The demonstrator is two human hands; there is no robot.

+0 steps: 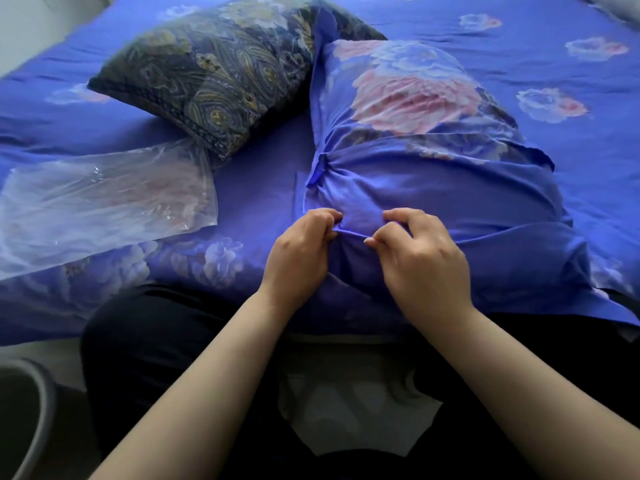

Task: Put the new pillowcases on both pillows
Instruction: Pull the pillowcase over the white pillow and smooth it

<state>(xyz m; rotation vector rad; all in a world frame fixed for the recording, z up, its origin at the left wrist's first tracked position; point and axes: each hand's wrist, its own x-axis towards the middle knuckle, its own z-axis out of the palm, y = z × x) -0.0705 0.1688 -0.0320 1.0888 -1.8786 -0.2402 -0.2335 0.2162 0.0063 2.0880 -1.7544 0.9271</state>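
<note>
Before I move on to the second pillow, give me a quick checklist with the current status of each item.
1. First pillow inside the new blue floral pillowcase: ok, fabric covers it.
2. Open end closed: not ok, left hand and right hand both pinch a fold of fabric at the near end.
3. Pillowcase smooth: not ok, gathers show near the left edge.
4. Second pillow recovered: not ok, it wears a dark paisley cover.
5. Second new pillowcase at hand: cannot tell; the clear plastic bag seems to show a floral print, possibly the sheet beneath.
6. Both hands free: not ok.
</note>
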